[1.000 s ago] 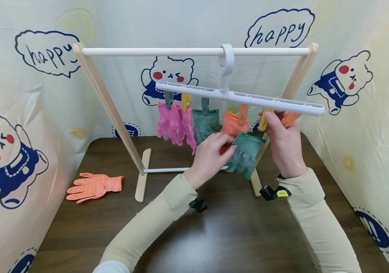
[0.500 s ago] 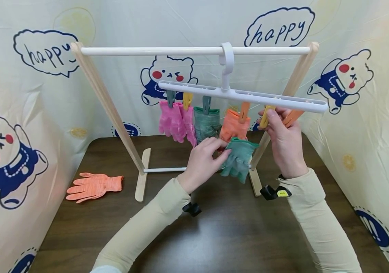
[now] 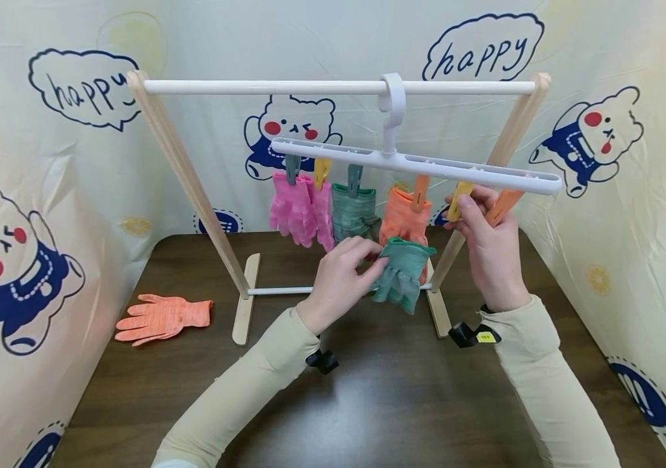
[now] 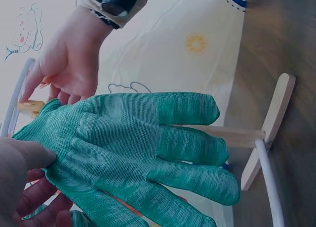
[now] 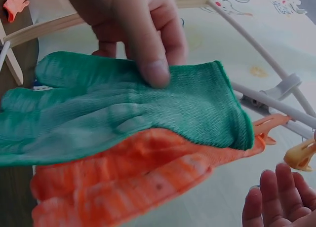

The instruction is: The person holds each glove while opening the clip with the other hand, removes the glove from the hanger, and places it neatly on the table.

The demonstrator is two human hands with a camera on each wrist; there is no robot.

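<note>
1) The left hand pinches the cuff of a green glove, thumb on the near face and fingers behind; the glove's fingers hang downward, in front of a hung orange glove
2) The right hand pinches a yellow clip between thumb and fingers, under the lower end of a tilted white hanger; the cuff is near this clip but apart from it; an orange clip sits just beside the same hand
3) The hanger hooks over the white rod of a wooden rack; further along it clips hold pink gloves and a hung green glove
4) The rack stands on a dark table; a flat orange glove lies there to the person's left, well apart from both hands, its fingers pointing away from the rack
</note>
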